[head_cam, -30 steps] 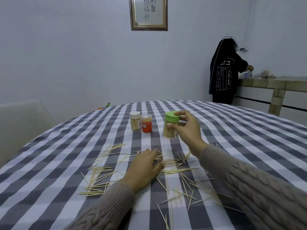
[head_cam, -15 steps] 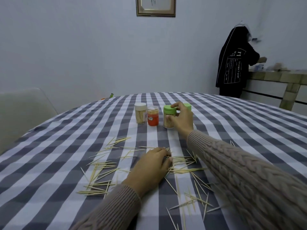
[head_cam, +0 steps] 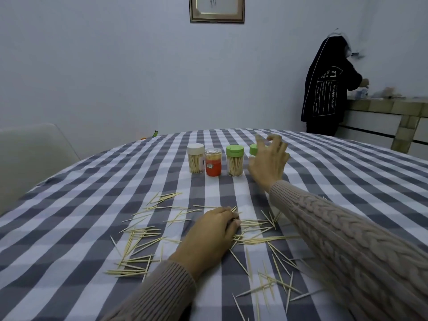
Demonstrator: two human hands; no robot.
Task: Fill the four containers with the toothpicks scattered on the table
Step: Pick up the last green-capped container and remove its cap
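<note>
Head view only, so one pass. Step: judging by layout, mid-task w/ gathering underway; lots of toothpicks (head_cam: 148, 237) lie loose on the checked tablecloth (head_cam: 92, 181), spread in front of and to both sides of the left hand (head_cam: 212, 235), more near the bottom edge by the right sleeve (head_cam: 347, 239). Four containers stand upright in a row toward the far side: white-lid jar (head_cam: 196, 158), red jar (head_cam: 213, 162), green-lid jar (head_cam: 235, 160), and a second green-lid jar (head_cam: 253, 149) mostly hidden behind the right hand (head_cam: 268, 163). White-lid and first green-lid jars show toothpicks inside; how full the red one and the hidden one are, can't tell.

Right hand: fingers spread and loosely curved, holds nothing, raised just in front of/over the hidden green jar; touching it or not, can't tell, some blur on fingertips. Left hand: palm down on the cloth, fingers curled in over a small bunch of toothpicks at its tips; looks like a pinch/gather grip, though how many it has is unclear.

Next move prob needs: a jar w/ lid off, then left-hand bunch lined up lengthwise and dropped in; lids all look on atm, so opening comes first. Risk: sticks splay or roll when lifted
</note>
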